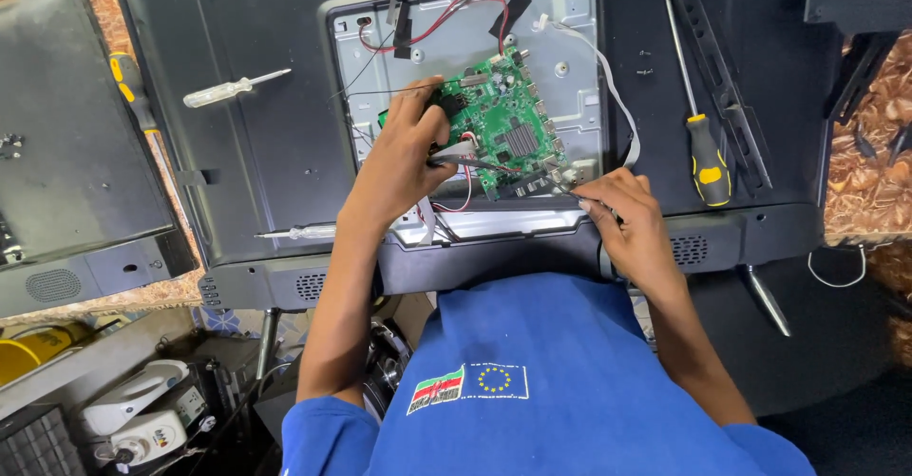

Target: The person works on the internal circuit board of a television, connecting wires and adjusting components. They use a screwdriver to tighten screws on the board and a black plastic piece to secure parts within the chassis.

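Observation:
A green circuit board (506, 124) sits tilted in the open metal bay (570, 67) of a black flat-screen set lying face down. My left hand (404, 153) rests on the board's left edge, fingers curled around a thin metal tool (470, 162) that reaches across the board's lower part. At the board's lower right corner, my right hand (622, 215) pinches a thin dark tool or probe. Red and black wires (446, 15) loop above the board, and a grey ribbon cable (617, 105) runs down its right side.
A black-and-yellow screwdriver (698, 129) lies on the set's back at right, beside a black bracket (722, 86). A clear-handled screwdriver (233, 86) lies at left, another (294, 234) near the lower edge. A second black panel (66, 153) lies far left.

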